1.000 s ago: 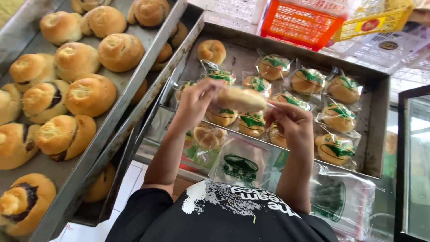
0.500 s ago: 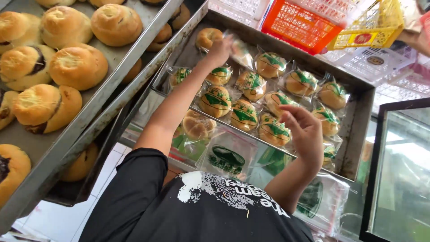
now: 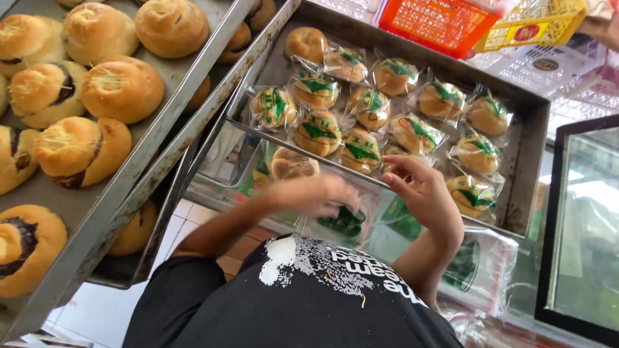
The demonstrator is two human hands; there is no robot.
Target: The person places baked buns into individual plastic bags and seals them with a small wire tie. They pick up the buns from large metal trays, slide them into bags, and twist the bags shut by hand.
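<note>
Left hand [image 3: 316,195], blurred, grip unclear, at clear green-printed plastic bag [image 3: 342,222]; right hand [image 3: 422,193] spread, steadying it below grey metal tray [image 3: 529,167].

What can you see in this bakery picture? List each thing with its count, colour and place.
Wrapped round buns in clear bags with green print: about a dozen, golden brown, in the middle metal tray.
Unwrapped bun: one, brown, far left corner of that tray.
Middle metal tray: one, grey.
Bare round buns with dark filling: many, golden, on the left tray.
Left metal tray: one, grey.
Plastic baskets: one orange, one yellow, beyond the trays.
Empty clear bags with green print: a pile, lower right.
Glass-fronted case: one, dark-framed, far right.
Black printed shirt: one, bottom centre.
Left hand: blurred, at a bag below the tray.
Right hand: open, at the tray's near edge.
</note>
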